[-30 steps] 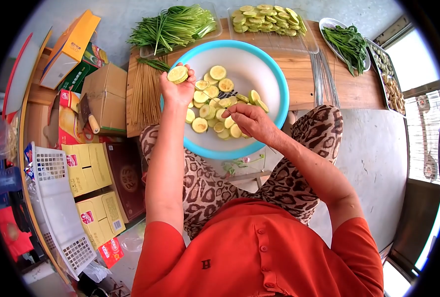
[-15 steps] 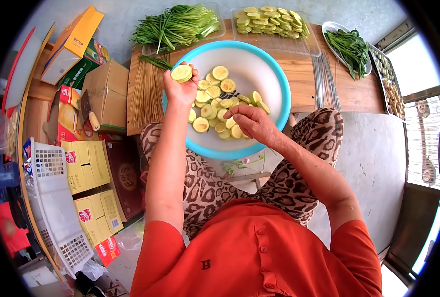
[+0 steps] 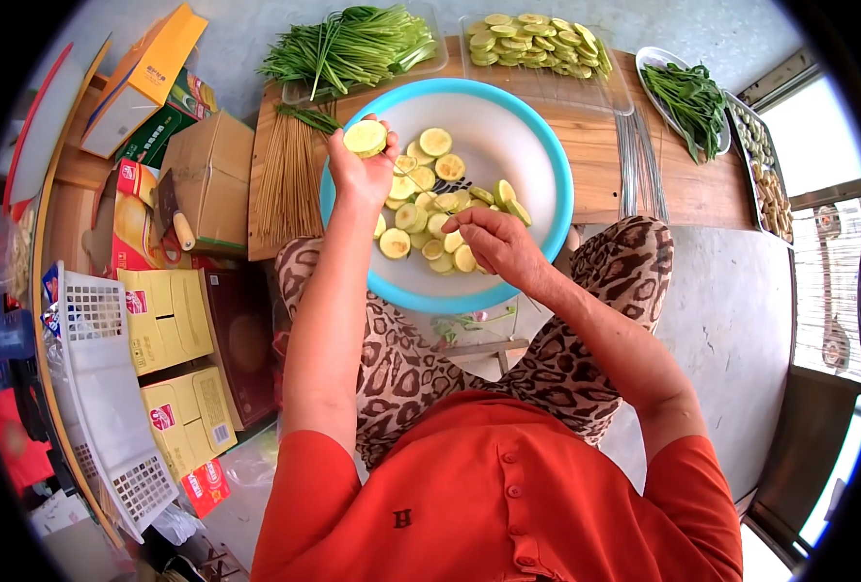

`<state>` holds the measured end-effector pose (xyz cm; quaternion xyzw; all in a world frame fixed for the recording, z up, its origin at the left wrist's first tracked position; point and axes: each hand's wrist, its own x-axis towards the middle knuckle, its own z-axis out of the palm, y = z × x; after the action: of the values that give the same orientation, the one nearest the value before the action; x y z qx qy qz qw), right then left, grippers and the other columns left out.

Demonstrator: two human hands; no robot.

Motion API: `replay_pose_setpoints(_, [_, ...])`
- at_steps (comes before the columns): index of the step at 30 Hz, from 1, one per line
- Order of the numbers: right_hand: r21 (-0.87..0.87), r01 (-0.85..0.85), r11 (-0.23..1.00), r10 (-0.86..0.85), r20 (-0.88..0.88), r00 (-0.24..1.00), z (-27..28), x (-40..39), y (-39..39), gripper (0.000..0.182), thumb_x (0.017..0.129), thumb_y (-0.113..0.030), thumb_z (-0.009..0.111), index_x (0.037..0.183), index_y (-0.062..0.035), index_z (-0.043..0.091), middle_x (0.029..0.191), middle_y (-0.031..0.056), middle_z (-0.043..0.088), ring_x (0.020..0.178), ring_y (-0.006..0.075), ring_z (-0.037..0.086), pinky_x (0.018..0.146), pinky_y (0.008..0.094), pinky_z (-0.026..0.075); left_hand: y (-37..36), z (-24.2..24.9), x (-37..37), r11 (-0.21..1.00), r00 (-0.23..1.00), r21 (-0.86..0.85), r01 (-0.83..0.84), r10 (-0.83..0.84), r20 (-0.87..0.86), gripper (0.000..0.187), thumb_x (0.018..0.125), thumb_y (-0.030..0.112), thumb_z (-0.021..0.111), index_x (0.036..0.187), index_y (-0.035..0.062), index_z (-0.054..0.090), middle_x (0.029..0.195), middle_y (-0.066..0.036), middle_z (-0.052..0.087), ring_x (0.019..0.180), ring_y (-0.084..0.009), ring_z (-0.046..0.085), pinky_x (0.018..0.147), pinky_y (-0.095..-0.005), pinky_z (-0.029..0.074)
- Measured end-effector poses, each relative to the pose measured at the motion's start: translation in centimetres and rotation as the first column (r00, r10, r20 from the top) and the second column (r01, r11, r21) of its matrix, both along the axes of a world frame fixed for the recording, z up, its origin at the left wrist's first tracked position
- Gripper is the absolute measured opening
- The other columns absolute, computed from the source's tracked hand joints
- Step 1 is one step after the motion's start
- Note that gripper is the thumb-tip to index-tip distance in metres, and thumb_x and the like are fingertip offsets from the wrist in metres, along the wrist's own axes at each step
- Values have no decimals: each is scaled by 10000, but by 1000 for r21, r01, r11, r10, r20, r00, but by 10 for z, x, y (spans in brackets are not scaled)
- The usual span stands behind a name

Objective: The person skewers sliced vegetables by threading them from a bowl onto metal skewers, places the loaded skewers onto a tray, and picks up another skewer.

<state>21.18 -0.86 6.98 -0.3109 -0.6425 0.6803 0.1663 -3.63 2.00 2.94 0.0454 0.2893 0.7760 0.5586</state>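
My left hand is raised over the left rim of a white basin with a blue edge. Its fingers are closed around a small stack of round zucchini slices, pale side up. Over the basin's right half, my right hand has its thumb and fingertips pinched together. Whatever is between those fingertips is too small to make out. Beneath and between the hands, many loose zucchini slices lie in the basin, several of them overlapping.
Bamboo skewers lie left of the basin, metal skewers to its right. Behind are trays of green chives and zucchini slices. Leafy greens fill a plate at right. Boxes and a knife are at left.
The slice stack in my left hand has tilted, and the hand has shifted slightly up and right in view. My right hand stays nearly in place, still pinched.
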Motion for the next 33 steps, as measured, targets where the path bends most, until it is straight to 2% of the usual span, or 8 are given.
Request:
replay_pose_setpoints(6, [-90,27,996,-31,-45,999,0,-4,0,219,948,-137,441,1021,-22,613,579,-57,402,519,41,364,474,215,304,-2,3,23,997,996,-73,27,-33,-80,472,947,358,241,986,1,546,838,-139,569,700,-250,514,571,-329,413])
replay_pose_setpoints(14, [-167,68,984,-84,-95,992,-2,-10,1,198,950,-114,436,1004,-1,589,574,-62,386,482,30,334,434,212,256,-5,1,36,997,993,-39,63,-67,-96,457,947,352,257,1000,-1,542,843,-138,568,705,-240,515,586,-322,415])
replay_pose_setpoints(24, [-155,85,984,-102,-108,989,-6,-15,4,193,949,-110,436,1003,2,583,561,-59,385,472,27,340,425,211,251,-5,5,48,997,993,-61,51,-57,-105,444,942,354,280,960,11,562,799,-124,594,654,-244,548,572,-327,430])
replay_pose_setpoints(27, [-145,136,980,-151,-93,984,-5,-21,9,190,947,-117,447,986,0,592,556,-58,396,469,27,345,426,209,254,-12,3,66,981,967,-53,186,-193,-168,461,943,389,292,1020,25,564,829,-111,593,694,-219,547,593,-318,436])
replay_pose_setpoints(28, [-147,151,977,-167,-100,981,-5,-22,11,190,946,-121,451,978,-2,596,554,-57,399,467,26,346,427,208,254,-14,2,68,980,966,-54,191,-198,-167,461,943,389,292,1020,25,564,829,-111,593,694,-219,547,593,-318,436])
replay_pose_setpoints(30, [-151,176,973,-192,-104,976,-4,-22,13,191,945,-124,454,971,-4,600,552,-57,403,465,25,347,427,206,253,-16,-1,68,947,938,-67,315,-322,-133,470,939,398,288,1016,27,566,847,-107,603,729,-218,563,620,-327,451])
replay_pose_setpoints(31, [-178,186,966,-209,-116,971,-3,-23,12,192,944,-124,454,970,-5,602,549,-56,400,461,27,347,423,206,253,-16,-3,66,937,926,-46,346,-349,-146,519,956,444,262,1040,23,555,882,-103,607,771,-221,577,664,-339,473])
replay_pose_setpoints(33, [-205,197,959,-226,-129,966,-1,-23,16,193,943,-124,454,969,-5,604,545,-55,398,457,28,347,418,206,252,-14,-2,70,949,930,-90,302,-314,-188,557,961,479,243,1063,24,547,907,-101,609,788,-222,580,686,-344,480])
